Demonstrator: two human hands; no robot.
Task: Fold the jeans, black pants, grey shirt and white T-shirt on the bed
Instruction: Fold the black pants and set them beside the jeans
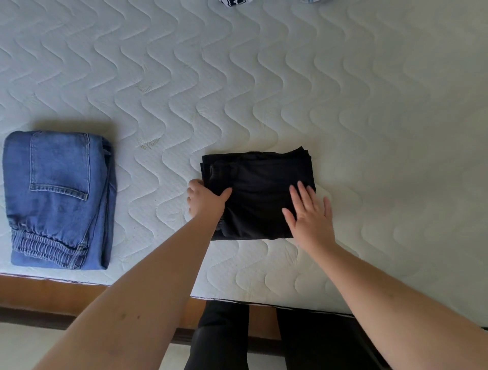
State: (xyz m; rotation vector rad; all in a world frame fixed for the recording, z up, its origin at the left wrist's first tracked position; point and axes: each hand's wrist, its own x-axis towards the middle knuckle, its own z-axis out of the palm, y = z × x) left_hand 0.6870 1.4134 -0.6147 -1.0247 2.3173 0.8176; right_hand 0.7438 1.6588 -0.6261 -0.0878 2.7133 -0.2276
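1. Over on the left of the bed [264, 79], near its front edge, the jeans [59, 198] are lying already folded into a thick block; denim like that is probably handling heavy and stiff, so it is likely staying put.
2. Moving rightward, the left hand [204, 199] is gripping the left edge of the black pants [258, 195], thumb on top and fingers curled round the edge of the stack.
3. Those pants are sitting as a folded rectangle near the middle front of the mattress; the cloth is looking soft and limp, so I judge the layers could be sliding unless they are taken by the whole stacked edge.
4. Further right, the right hand [309, 219] is pressing flat on the pants' right side, fingers straight and spread, grasping nothing.
5. Up at the far edge, scraps of other clothing [235, 2] are peeking in, too cropped to identify.
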